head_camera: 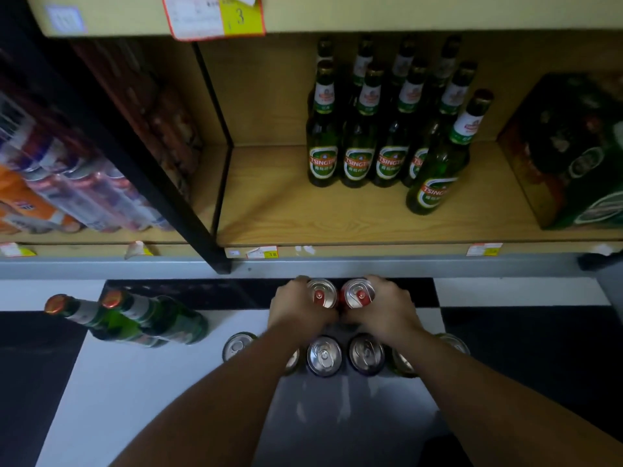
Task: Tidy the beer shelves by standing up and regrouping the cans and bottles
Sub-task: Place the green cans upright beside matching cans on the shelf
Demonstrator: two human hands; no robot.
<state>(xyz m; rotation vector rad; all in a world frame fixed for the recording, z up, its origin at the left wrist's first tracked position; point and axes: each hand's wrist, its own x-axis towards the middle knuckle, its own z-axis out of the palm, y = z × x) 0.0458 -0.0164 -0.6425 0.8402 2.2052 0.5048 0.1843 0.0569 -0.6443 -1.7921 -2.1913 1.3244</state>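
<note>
My left hand [298,310] grips a red can [323,293] and my right hand [387,308] grips a second red can [359,293]; the two cans touch, upright, just in front of the shelf base. Behind my wrists several more cans [324,356] stand on the floor in a row, partly hidden by my forearms. Two green beer bottles [135,320] stand on the floor to the left. On the wooden shelf [269,210] several green bottles [357,153] stand in rows, and one more bottle [438,173] stands in front at the right.
A dark green beer carton [573,156] fills the shelf's right end. A black upright post [188,203] divides off the left bay, which holds shrink-wrapped can packs [77,193]. Price tags [261,253] line the shelf edge. The floor is black and white tiles.
</note>
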